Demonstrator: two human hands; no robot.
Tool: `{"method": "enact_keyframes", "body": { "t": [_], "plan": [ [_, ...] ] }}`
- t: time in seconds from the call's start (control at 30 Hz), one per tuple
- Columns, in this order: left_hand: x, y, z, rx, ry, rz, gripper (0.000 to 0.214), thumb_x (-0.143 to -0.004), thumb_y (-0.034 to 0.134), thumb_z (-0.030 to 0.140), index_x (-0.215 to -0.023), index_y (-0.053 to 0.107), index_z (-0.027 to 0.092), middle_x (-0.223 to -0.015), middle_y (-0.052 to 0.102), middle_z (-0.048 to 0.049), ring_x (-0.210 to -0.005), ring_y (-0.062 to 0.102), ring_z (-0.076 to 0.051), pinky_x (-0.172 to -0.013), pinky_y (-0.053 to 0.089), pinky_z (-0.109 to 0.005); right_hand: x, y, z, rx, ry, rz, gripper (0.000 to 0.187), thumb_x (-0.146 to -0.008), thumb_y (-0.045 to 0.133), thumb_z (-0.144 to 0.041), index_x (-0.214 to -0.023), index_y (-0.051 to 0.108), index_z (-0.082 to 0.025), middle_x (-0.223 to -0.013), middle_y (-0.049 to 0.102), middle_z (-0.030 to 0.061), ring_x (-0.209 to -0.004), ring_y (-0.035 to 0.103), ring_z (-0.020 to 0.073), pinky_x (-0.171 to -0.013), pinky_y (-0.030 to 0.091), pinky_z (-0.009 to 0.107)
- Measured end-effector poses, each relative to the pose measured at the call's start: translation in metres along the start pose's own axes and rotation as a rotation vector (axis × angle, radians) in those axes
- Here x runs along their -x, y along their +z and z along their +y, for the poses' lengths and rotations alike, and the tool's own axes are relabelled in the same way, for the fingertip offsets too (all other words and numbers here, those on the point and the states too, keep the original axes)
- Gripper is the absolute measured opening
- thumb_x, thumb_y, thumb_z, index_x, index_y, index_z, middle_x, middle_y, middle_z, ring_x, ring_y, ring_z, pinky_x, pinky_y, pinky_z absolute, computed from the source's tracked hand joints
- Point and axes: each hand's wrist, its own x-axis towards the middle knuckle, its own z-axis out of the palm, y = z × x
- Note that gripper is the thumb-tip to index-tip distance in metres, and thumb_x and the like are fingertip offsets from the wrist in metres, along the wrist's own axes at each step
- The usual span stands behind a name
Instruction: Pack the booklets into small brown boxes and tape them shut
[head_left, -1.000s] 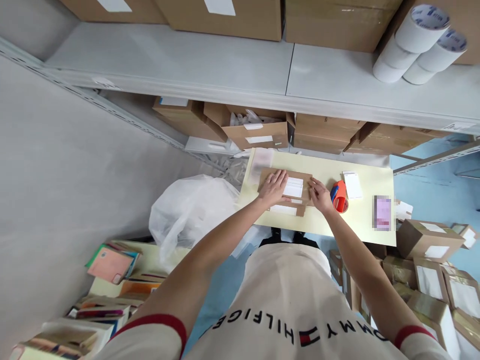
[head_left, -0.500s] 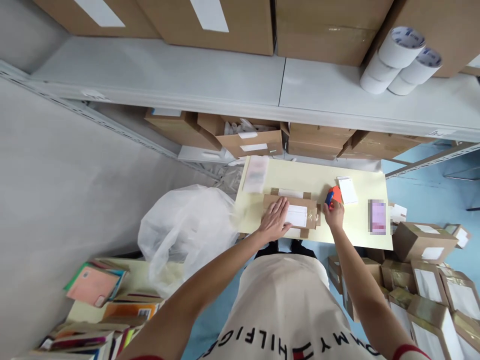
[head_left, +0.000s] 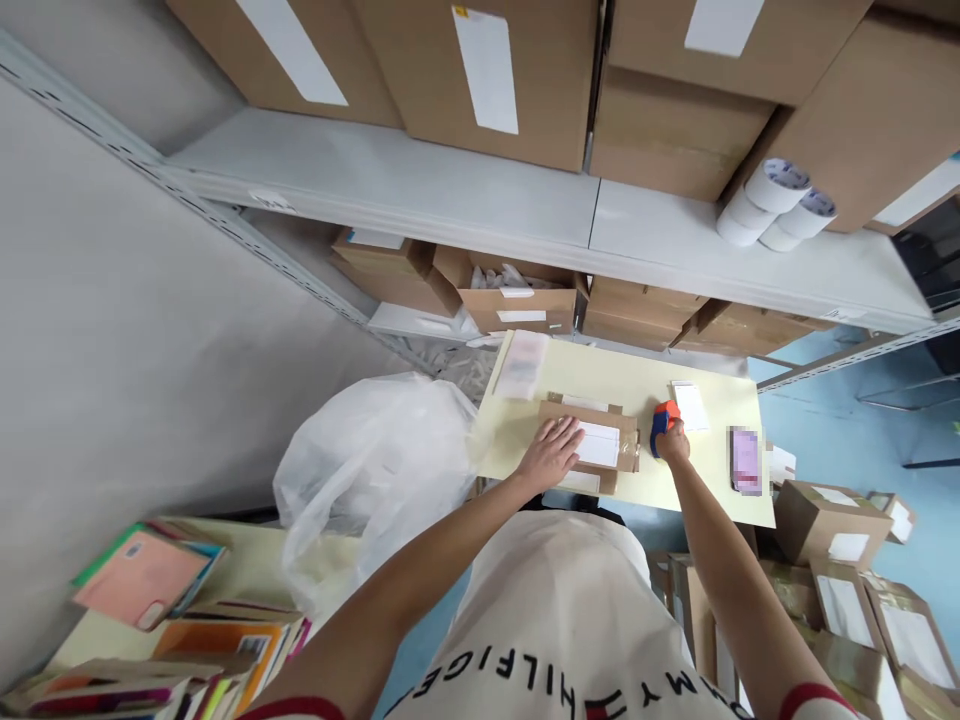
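A small cardboard box (head_left: pixel 628 450) with a white label lies flat on the pale yellow table (head_left: pixel 585 365), on top of other flat cardboard pieces with white labels. My left hand (head_left: pixel 551 455) rests on the left part of this box, palm down with fingers stretched out. To the right of the box, my right hand (head_left: pixel 673 440) is wrapped round an orange and blue tape dispenser (head_left: pixel 660 425), which is at the table surface. Just beyond the dispenser lies a white label sheet (head_left: pixel 690 405).
A purple phone-like item (head_left: pixel 745 460) lies at the table's right end, a translucent packet (head_left: pixel 523 365) at its left. A white plastic bag (head_left: pixel 367 460) bulges on the left. Parcels (head_left: pixel 825 520) pile up at right. A shelf (head_left: pixel 465 195) with boxes and tape rolls (head_left: pixel 772 195) stands ahead.
The camera view has tilted up, showing more of the shelf. The tape dispenser has turned in my right hand, with more of its blue side showing. My left hand stays on the box.
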Motion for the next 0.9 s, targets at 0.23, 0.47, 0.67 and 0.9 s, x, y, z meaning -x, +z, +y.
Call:
{"method": "enact_keyframes", "body": {
  "t": [0.23,0.47,0.67,0.9],
  "plan": [
    [0.002,0.000,0.005,0.084,0.000,0.116,0.045,-0.088,0.048,0.023,-0.132,0.057,0.021,-0.145,0.050,-0.0106,-0.138,0.041,-0.028,-0.116,0.028,-0.049,0.023,-0.063,-0.063,-0.324,-0.414,0.130,0.032,-0.082,0.030,-0.039,-0.094,0.052,-0.019,-0.077,0.058,0.0035,-0.073,0.056,0.0204,-0.068,0.046,0.032],
    [0.005,-0.002,0.008,0.255,-0.012,0.184,0.037,-0.082,0.058,0.021,-0.118,0.066,0.019,-0.137,0.058,-0.0120,-0.133,0.046,-0.029,-0.114,0.030,-0.047,0.059,-0.038,-0.112,-0.166,-0.542,-0.413,0.048,-0.082,0.044,-0.066,-0.063,0.047,-0.022,-0.056,0.042,-0.0031,-0.054,0.039,0.0133,-0.052,0.034,0.027],
    [-0.016,-0.025,0.014,1.065,-0.417,0.250,0.037,-0.089,0.051,0.046,-0.108,0.067,0.019,-0.110,0.070,-0.0091,-0.105,0.064,-0.025,-0.096,0.046,-0.040,0.062,-0.034,-0.100,-0.097,-0.600,-0.434,0.051,-0.084,0.042,-0.069,-0.070,0.053,-0.021,-0.059,0.047,-0.0021,-0.056,0.042,0.0139,-0.054,0.036,0.028],
    [-0.042,-0.050,0.017,1.769,-0.685,-0.035,0.045,-0.061,0.080,0.054,-0.082,0.067,0.016,-0.078,0.068,-0.0018,-0.073,0.064,-0.013,-0.075,0.046,-0.027,0.063,-0.036,-0.097,-0.108,-0.645,-0.433,0.051,-0.085,0.042,-0.069,-0.074,0.056,-0.021,-0.059,0.051,-0.0011,-0.055,0.045,0.0147,-0.054,0.039,0.028]
  ]
}}
